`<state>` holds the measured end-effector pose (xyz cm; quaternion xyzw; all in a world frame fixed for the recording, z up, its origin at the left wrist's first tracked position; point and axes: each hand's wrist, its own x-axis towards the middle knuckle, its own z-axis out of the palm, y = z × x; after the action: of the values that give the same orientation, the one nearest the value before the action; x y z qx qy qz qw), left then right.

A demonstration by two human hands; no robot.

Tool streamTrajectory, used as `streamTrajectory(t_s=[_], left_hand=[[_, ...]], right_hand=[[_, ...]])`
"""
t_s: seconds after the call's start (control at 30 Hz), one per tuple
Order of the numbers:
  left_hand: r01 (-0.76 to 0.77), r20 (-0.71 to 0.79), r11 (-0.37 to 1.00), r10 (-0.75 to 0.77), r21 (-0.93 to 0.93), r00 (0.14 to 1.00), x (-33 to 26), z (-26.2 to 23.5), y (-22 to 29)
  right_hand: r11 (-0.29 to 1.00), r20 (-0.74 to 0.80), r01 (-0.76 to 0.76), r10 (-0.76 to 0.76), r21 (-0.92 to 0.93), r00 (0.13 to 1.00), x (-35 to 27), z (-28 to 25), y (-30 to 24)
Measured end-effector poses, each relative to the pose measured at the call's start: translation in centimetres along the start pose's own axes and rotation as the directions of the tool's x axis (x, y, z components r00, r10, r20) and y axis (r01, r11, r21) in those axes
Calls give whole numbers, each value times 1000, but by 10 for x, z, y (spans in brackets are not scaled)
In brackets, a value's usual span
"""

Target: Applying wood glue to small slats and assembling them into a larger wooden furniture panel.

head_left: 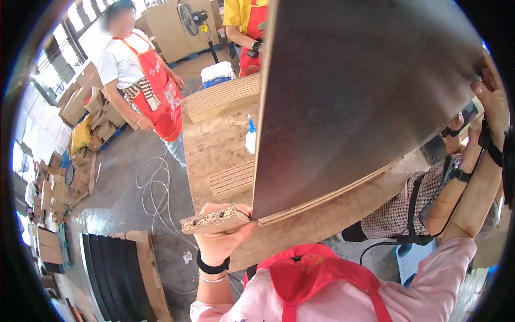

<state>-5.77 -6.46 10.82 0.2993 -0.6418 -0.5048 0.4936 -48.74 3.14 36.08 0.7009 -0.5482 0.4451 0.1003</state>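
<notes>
Dark board at 2 o'clock. L hand, 7 o'clock, has fingers curled tight round wood strip; R hand, nr 2 o'clock, pinches board's far edge. Best keep both ends steady, w/ strip snug.

Counted: one large dark flat panel, upper right; one short chipboard strip, lower centre; one blue-tipped white plastic bottle, centre; one black pedestal fan, top.
</notes>
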Motion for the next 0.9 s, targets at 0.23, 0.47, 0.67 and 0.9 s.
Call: streamTrajectory(t_s=[0.23,0.47,0.67,0.9], left_hand=[[-53,93,997,59,-64,994,11,4,-5],[38,-16,998,-38,-41,999,-5,-2,-8],[-13,18,998,14,-67,1000,8,3,-6],[-48,55,999,49,-13,997,2,-1,-3]], right_hand=[[518,-422,-277,-186,-810,887,-127,-111,211],[979,76,187,-181,-78,981,-33,70,-4],[999,102,-12,16,-34,995,-28,68,-36],[947,341,204,-112,-250,933,-25,83,-54]])
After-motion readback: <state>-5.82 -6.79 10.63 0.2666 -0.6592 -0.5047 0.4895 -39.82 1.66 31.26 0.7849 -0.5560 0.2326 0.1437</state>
